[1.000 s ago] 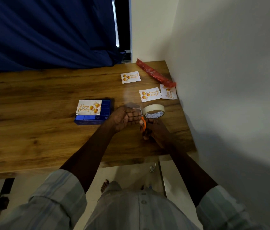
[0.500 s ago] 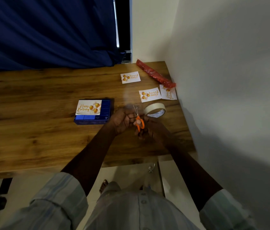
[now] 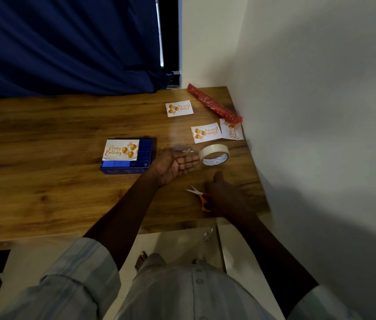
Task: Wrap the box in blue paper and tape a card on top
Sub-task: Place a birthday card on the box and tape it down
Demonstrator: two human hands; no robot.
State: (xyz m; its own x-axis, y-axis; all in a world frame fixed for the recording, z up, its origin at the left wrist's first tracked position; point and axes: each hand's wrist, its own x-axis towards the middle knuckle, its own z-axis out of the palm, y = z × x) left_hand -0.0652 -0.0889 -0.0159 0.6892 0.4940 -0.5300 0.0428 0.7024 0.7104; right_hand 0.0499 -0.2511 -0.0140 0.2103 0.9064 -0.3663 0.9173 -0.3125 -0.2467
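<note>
Left hand [image 3: 177,163] pinching what looks like a tape strip [image 3: 182,149] for the card [image 3: 120,150]; right [image 3: 226,197] on scissors [image 3: 199,197], grip unclear, probably parking them.

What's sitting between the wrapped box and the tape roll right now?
In the head view, only the left hand lies between the blue wrapped box and the tape roll, palm up, a clear tape strip at its fingertips. Bare wood otherwise.

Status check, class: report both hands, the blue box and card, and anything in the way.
Left hand pinching a cut tape strip. Right hand on scissors, on table. Card sits on wrapped box. Path clear.
</note>
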